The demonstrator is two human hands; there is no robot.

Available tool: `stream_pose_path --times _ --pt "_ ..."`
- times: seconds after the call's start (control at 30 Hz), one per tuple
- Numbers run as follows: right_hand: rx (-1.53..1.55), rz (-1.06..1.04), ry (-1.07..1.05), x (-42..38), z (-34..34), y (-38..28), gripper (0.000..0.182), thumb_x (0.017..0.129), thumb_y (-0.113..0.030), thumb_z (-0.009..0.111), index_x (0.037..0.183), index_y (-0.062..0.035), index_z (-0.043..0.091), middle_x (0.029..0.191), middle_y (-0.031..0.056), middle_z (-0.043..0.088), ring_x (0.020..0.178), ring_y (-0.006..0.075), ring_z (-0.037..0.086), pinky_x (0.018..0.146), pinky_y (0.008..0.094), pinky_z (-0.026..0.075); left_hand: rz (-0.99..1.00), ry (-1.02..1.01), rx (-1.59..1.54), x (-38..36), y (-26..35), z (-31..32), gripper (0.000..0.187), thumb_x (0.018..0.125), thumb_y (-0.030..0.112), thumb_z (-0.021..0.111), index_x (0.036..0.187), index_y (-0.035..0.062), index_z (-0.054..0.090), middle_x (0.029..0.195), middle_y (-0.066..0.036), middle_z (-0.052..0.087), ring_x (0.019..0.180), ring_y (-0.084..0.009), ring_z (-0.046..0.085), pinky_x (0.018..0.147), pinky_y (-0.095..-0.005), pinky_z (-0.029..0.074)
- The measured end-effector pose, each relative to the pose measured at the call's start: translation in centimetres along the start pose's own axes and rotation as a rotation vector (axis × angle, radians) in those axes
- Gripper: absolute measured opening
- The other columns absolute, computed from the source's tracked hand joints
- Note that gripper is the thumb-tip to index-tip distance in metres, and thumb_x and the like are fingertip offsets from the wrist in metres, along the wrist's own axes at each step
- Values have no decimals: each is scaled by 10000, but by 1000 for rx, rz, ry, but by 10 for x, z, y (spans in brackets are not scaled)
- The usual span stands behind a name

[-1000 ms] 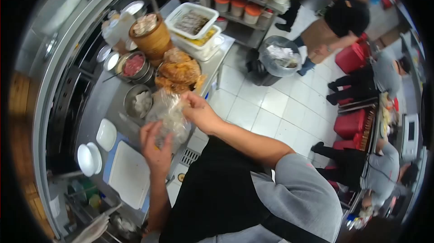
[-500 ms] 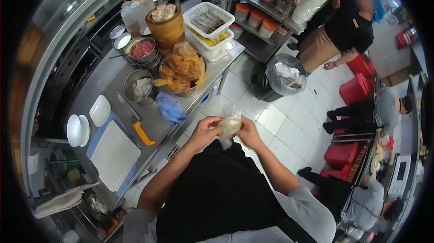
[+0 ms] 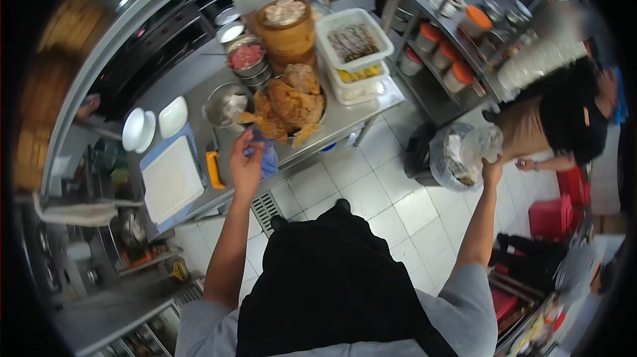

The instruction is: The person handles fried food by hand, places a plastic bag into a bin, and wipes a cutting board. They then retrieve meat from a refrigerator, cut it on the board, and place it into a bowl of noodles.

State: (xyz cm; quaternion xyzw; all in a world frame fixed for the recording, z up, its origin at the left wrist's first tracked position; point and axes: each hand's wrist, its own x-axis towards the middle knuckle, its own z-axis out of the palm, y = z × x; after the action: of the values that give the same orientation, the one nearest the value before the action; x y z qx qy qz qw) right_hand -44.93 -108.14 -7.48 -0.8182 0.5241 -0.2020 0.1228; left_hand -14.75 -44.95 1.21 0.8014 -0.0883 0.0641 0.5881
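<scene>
My right hand [image 3: 491, 170] reaches out to the right and grips a clear plastic bag [image 3: 482, 143]. The bag is over the lined trash bin [image 3: 439, 166], whose contents look pale and crumpled. My left hand [image 3: 246, 161] is at the table's front edge with its fingers curled together; what is between them, if anything, is too small to make out. Just beyond it stand a metal bowl [image 3: 215, 106] with pale pieces in it and a bowl heaped with brown, glazed-looking food [image 3: 288, 103]. A blue cloth [image 3: 269, 161] lies partly behind my left hand.
On the steel table are a white cutting board [image 3: 174, 181], a yellow-handled knife [image 3: 214, 170], white dishes [image 3: 138, 129], a bamboo steamer [image 3: 286, 35] and a white basket [image 3: 355, 38]. A shelf rack [image 3: 431, 85] stands behind. A person in black [image 3: 564, 115] is beside the bin.
Both hands were together on the plastic bag in front of my apron. They have parted: the right carried the bag to the bin, the left went to the table. The view has shifted.
</scene>
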Motion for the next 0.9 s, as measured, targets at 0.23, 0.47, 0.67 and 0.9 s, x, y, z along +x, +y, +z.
stream_pose_path --times 0.23,0.47,0.67,0.9 --pt "938 -378 -801 -115 55 -213 155 939 -153 641 1077 -84 622 959 18 645 855 122 615 698 274 526 147 53 216 18 -13 28 379 810 90 753 1159 5 632 1003 -124 622 813 -224 636 740 -336 517" --pt "802 -915 -1286 -305 30 -369 337 856 -54 693 1181 -30 608 1144 183 620 1060 288 642 830 412 554 11 143 146 -14 -9 7 606 839 125 724 1386 50 474 1153 -144 562 921 -217 601 714 -316 528" --pt "681 -1302 -857 -361 90 -436 590 819 -146 683 1364 -54 476 1429 292 413 1320 459 401 1094 534 352 -155 282 105 -73 -68 -76 497 854 57 672 1326 46 518 1153 -128 569 891 -189 600 685 -297 528" --pt "486 -1340 -531 -385 174 -474 535 696 -90 712 1221 -92 611 1336 257 514 1234 459 470 1039 492 416 -62 418 167 -103 -163 -212 405 863 -43 615 1249 65 563 1178 -37 589 916 -147 591 721 -298 530"
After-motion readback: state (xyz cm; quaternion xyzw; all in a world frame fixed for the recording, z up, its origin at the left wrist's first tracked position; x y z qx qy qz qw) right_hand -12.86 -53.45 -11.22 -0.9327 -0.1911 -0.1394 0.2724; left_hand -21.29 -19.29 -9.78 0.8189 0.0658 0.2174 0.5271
